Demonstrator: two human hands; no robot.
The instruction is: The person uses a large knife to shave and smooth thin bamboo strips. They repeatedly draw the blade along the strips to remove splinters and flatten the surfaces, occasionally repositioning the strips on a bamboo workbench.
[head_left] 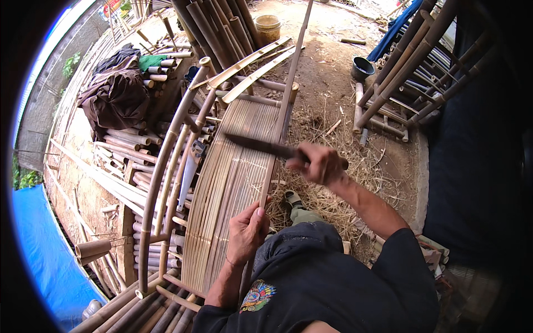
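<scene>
My right hand is closed around the handle of a machete. Its dark blade points left and crosses the long bamboo strip; I cannot tell whether it touches. Lower down, my left hand pinches the near end of that strip between thumb and fingers. From there the strip runs far ahead, past the top edge of the view. Beneath the blade and beside my left hand lies a bamboo bench with a slatted seat. Two split bamboo pieces rest across its far end.
A handsaw leans by the bench's left rails. Cut bamboo poles are stacked at left, near a brown cloth. Shavings cover the ground at right. Beyond are a black basin, a bucket and a bamboo frame.
</scene>
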